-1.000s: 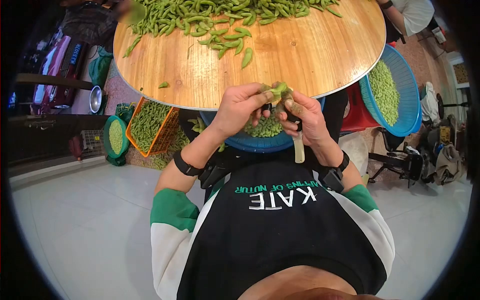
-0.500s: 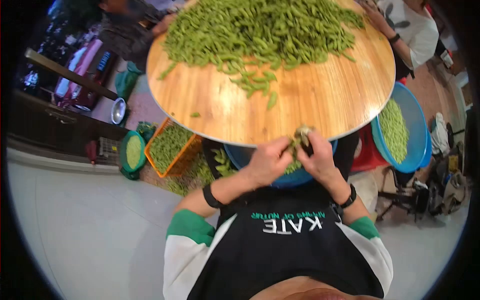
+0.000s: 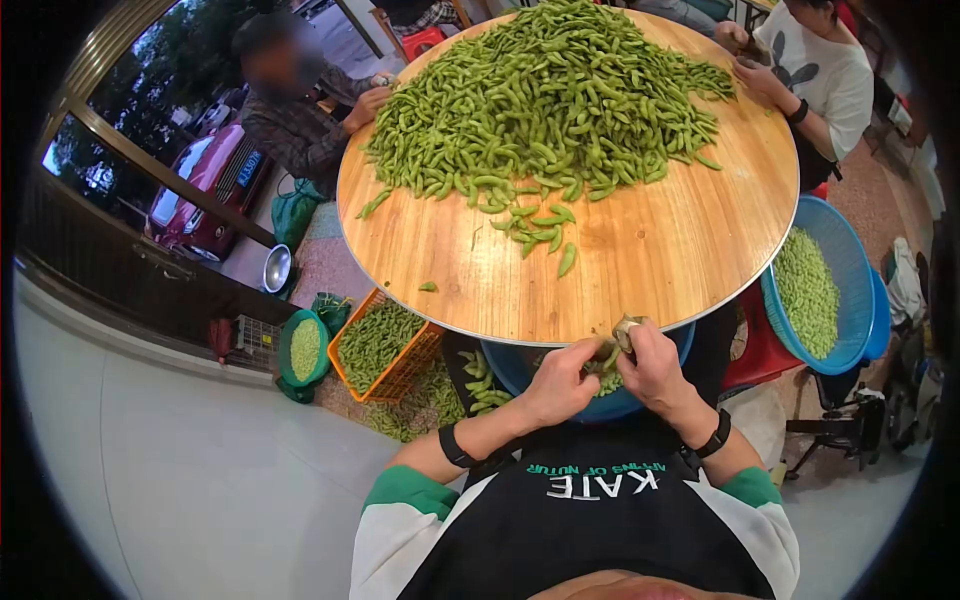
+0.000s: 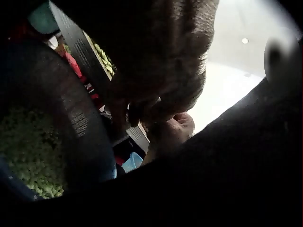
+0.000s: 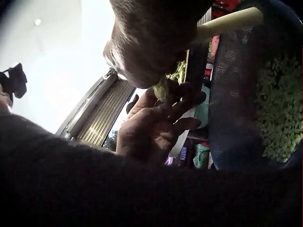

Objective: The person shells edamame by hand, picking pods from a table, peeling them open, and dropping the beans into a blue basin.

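Observation:
In the head view, my left hand [image 3: 560,385] and right hand [image 3: 655,372] meet over the near edge of the round wooden table. Between them the right wrist view shows a green bean pod [image 5: 164,91], pinched by the left fingertips against the right hand. A tool with a smooth cream-coloured handle [image 5: 232,23] sticks out of my right grip; its other end is hidden. Below both hands stands a blue basin [image 3: 508,368] with shelled green beans [image 5: 281,109] in it. The left wrist view is dark, with the left fingers bent.
A big heap of pods [image 3: 540,110] covers the far part of the table [image 3: 690,240]. An orange crate [image 3: 375,345] of pods and a green basin [image 3: 303,348] of beans stand left, a blue basket [image 3: 822,290] of beans right. Two people [image 3: 300,110] [image 3: 820,70] sit across.
The head view has tilted up, showing more of the heap and the people opposite. Both hands stay together but have turned, hiding the pod and cream handle seen earlier.

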Demonstrator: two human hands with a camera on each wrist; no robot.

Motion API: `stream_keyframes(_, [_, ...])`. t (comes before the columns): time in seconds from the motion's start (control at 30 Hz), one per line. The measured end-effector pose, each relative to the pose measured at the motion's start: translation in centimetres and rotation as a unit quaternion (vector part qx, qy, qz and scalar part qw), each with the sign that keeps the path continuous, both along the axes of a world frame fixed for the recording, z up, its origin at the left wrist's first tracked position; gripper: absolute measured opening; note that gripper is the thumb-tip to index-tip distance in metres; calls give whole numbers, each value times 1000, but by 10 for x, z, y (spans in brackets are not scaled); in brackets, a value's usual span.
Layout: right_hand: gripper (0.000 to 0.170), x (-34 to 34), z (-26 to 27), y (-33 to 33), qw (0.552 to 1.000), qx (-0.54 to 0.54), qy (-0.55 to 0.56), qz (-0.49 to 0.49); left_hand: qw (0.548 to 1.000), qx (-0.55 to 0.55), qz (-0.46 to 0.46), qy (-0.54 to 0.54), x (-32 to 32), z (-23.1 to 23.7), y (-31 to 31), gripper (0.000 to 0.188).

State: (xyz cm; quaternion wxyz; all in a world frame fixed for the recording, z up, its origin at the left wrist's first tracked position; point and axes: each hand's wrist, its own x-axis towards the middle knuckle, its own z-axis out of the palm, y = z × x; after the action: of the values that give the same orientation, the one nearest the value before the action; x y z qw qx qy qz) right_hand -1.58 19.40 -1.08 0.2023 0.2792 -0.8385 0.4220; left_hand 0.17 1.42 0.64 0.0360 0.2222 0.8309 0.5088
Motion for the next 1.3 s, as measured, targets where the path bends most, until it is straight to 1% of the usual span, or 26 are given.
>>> stream_keyframes(0.1, [28, 6, -1, 0, 1000, 20, 14, 3, 995, 46, 35, -77, 5, 5, 1, 34])
stream_keyframes(0.13, [28, 5, -5, -2, 1000, 9, 13, 1, 987, 126, 54, -78, 5, 1, 3, 28])
stream_keyframes(0.2, [29, 6, -4, -6, 1000, 3, -1, 1, 956, 235, 60, -165, 6, -5, 0, 22])
stream_keyframes(0.23, [29, 5, -1, -10, 1000, -15, 18, 20, 953, 239, 56, -176, 7, -5, -4, 18])
stream_keyframes(0.27, [30, 7, -1, -12, 998, -33, 32, 37, 970, 188, 32, -150, 6, -5, -13, 18])
stream_keyframes(0.4, [31, 7, -3, -22, 997, -41, 39, 53, 926, 283, 15, -252, 15, 21, -16, 18])
stream_keyframes(0.47, [33, 5, 2, -23, 994, -32, 49, 93, 986, 53, 28, -157, 11, 24, -43, 20])
stream_keyframes(0.5, [34, 6, 0, -20, 994, -10, 42, 97, 994, -111, 2, 20, 5, 44, -53, 22])
stream_keyframes(0.53, [34, 5, -4, -14, 995, -12, 38, 95, 977, -180, 5, 116, 4, 53, -63, 21])
stream_keyframes(0.57, [35, 2, -9, -8, 993, 13, 36, 108, 940, -331, 2, 80, 7, 60, -81, 16])
stream_keyframes(0.6, [35, 0, -12, -4, 992, 39, 32, 119, 906, -419, -11, 59, 4, 61, -96, 13])
stream_keyframes(0.67, [35, 1, -11, -3, 991, 47, 25, 123, 899, -412, -11, 151, -13, 67, -88, 11])
stream_keyframes(0.73, [31, 0, -9, -6, 991, 42, 47, 116, 937, -315, 69, 135, -42, 46, -67, 13])
stream_keyframes(0.77, [31, -1, -11, -6, 991, 44, 46, 116, 937, -287, 87, 178, -60, 34, -57, 14])
stream_keyframes(0.8, [29, -3, -14, -6, 994, 8, 25, 102, 935, -256, 104, 221, -78, 23, -48, 16])
stream_keyframes(0.87, [27, -1, -11, -2, 996, -20, -2, 86, 919, -285, 149, 228, -105, 6, -29, 11])
stream_keyframes(0.9, [26, 2, -3, -1, 987, -87, -110, 75, 922, -280, 148, 222, -111, -1, -26, 11])
stream_keyframes(0.97, [27, 1, -4, 4, 936, -206, -269, 96, 923, -255, 139, 252, -122, -10, -23, 12])
stream_keyframes(1.0, [27, -1, 0, 5, 936, -205, -271, 94, 924, -254, 138, 251, -119, -7, -20, 12])
stream_keyframes(1.07, [30, -7, 10, 7, 785, -386, -470, 117, 990, -83, 108, 47, -101, 9, -13, 10])
stream_keyframes(1.1, [30, -11, 8, 5, 767, -415, -475, 117, 990, -83, 105, 44, -93, 14, -11, 10])
stream_keyframes(1.13, [30, -13, 6, 2, 765, -415, -479, 113, 990, 41, 88, -104, -82, 19, -9, 9])
stream_keyframes(1.17, [30, -16, 5, 0, 734, -448, -493, 136, 952, 163, 70, -248, -74, 20, -9, 8])
stream_keyframes(1.23, [29, -15, 8, 0, 673, -489, -518, 198, 943, 188, 55, -270, -64, 14, -8, 7])
stream_keyframes(1.27, [29, -14, 6, -1, 672, -487, -522, 196, 933, 212, 40, -289, -60, 12, -8, 7])
stream_keyframes(1.3, [34, -14, 4, -1, 648, -505, -529, 213, 929, 217, 43, -297, -59, 11, -9, 8])
